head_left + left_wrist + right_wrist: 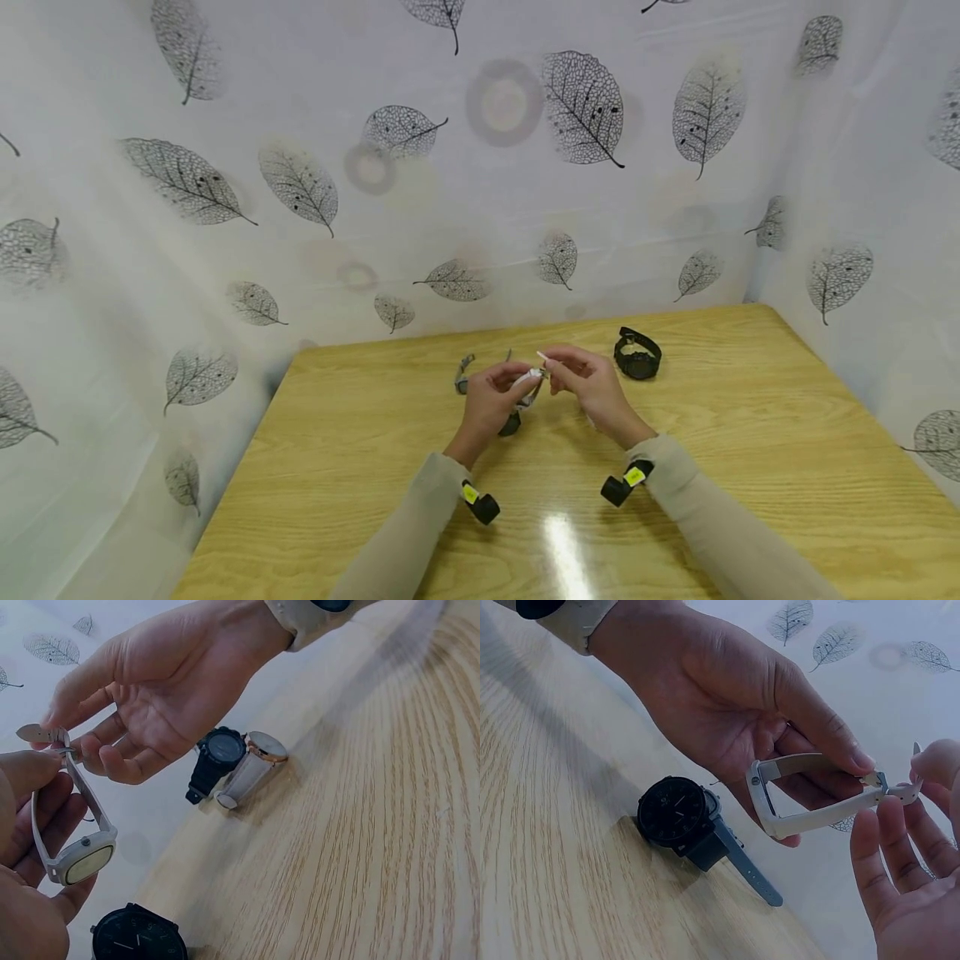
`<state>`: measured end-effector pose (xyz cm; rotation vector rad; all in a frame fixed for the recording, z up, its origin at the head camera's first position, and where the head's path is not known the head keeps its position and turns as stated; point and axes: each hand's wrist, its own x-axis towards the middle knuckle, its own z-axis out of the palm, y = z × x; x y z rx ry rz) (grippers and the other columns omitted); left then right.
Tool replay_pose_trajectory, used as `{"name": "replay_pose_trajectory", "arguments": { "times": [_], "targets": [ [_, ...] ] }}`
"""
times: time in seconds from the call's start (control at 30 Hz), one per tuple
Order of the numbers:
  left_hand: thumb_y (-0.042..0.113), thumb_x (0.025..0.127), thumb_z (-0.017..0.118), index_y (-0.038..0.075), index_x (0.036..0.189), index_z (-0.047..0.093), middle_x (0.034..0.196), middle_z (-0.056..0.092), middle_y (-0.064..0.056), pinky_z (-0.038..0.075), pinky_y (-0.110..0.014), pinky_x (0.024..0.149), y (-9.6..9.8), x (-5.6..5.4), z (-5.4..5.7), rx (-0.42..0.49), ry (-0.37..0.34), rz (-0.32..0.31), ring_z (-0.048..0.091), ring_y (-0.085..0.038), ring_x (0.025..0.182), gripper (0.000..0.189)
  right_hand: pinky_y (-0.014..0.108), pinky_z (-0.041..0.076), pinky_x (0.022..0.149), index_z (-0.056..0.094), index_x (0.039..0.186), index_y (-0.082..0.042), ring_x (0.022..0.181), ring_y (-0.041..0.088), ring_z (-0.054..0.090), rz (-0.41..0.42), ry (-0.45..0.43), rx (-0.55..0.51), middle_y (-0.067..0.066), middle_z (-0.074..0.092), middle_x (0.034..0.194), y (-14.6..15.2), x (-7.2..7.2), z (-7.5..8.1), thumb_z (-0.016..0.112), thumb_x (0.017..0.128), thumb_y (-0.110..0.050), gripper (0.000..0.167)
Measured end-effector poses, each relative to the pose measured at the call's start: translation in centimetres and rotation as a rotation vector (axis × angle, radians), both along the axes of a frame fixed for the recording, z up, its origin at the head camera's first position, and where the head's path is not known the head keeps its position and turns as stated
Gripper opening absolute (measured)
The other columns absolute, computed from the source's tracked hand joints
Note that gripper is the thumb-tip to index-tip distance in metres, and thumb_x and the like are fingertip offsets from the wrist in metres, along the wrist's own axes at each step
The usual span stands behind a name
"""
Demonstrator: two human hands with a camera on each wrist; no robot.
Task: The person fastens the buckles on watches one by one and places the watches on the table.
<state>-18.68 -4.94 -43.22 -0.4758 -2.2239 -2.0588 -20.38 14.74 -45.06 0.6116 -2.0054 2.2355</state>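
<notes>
A white wristwatch (91, 856) is held up between both hands above the table, its strap bent into a loop. My left hand (491, 402) grips the strap near the metal buckle (883, 782), thumb on top, in the right wrist view. My right hand (592, 390) pinches the tapered free end of the strap (37, 733), which passes through the buckle. The watch face (88, 865) hangs below the fingers in the left wrist view. In the head view, fingers cover much of the watch.
A black watch (673, 811) with a dark strap lies under the left hand. Another black watch (639, 360) sits at the back right, and a grey-strapped watch (462, 377) behind the left hand. A pale-strapped watch with a rose-gold rim (267, 746) stands near the right hand on the wooden table (337, 467).
</notes>
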Motion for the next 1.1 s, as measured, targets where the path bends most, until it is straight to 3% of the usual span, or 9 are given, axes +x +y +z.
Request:
{"name": "replay_pose_trajectory", "arguments": {
  "times": [0.07, 0.27, 0.5, 0.8, 1.1],
  "targets": [
    [0.007, 0.093, 0.077, -0.004, 0.112, 0.075, 0.106, 0.076, -0.016, 0.060, -0.025, 0.076, 0.0, 0.0, 0.1, 0.002, 0.001, -0.003, 0.073, -0.021, 0.094, 0.021, 0.037, 0.061, 0.073, 0.069, 0.123, 0.002, 0.073, 0.025, 0.065, 0.003, 0.006, 0.007, 0.033, 0.061, 0.088, 0.0, 0.0, 0.1, 0.068, 0.102, -0.015, 0.028],
    [0.006, 0.093, 0.077, -0.001, 0.108, 0.076, 0.106, 0.076, -0.014, 0.059, -0.026, 0.076, 0.1, 0.2, 0.2, -0.011, 0.013, -0.004, 0.073, -0.032, 0.097, 0.017, 0.040, 0.057, 0.066, 0.073, 0.116, 0.000, 0.074, 0.031, 0.066, -0.024, 0.050, 0.098, 0.014, 0.070, 0.092, 0.2, -0.1, 0.0, 0.069, 0.100, -0.014, 0.021],
    [0.006, 0.092, 0.078, -0.003, 0.108, 0.076, 0.105, 0.076, -0.016, 0.058, -0.023, 0.073, 0.1, 0.2, 0.3, -0.038, 0.021, 0.003, 0.072, -0.036, 0.097, 0.018, 0.042, 0.061, 0.079, 0.071, 0.112, 0.002, 0.087, 0.040, 0.067, 0.036, 0.068, 0.136, 0.022, 0.068, 0.110, 0.6, -0.3, 0.3, 0.069, 0.100, -0.007, 0.016],
    [0.006, 0.092, 0.078, -0.004, 0.107, 0.075, 0.106, 0.074, -0.019, 0.057, -0.021, 0.073, -0.1, 0.2, 0.4, -0.058, 0.038, -0.003, 0.071, -0.040, 0.099, 0.018, 0.038, 0.061, 0.085, 0.072, 0.108, -0.002, 0.097, 0.042, 0.068, 0.055, 0.025, 0.253, 0.017, 0.066, 0.109, 1.0, -0.4, 1.1, 0.071, 0.099, -0.010, 0.012],
    [0.005, 0.092, 0.078, -0.005, 0.108, 0.075, 0.106, 0.075, -0.019, 0.057, -0.021, 0.072, -0.1, 0.3, 0.4, -0.063, 0.036, -0.009, 0.072, -0.039, 0.098, 0.019, 0.035, 0.061, 0.084, 0.073, 0.107, -0.005, 0.096, 0.030, 0.069, 0.082, 0.031, 0.302, 0.014, 0.066, 0.108, 1.1, -0.3, 1.2, 0.069, 0.099, -0.007, 0.009]
  ]
}}
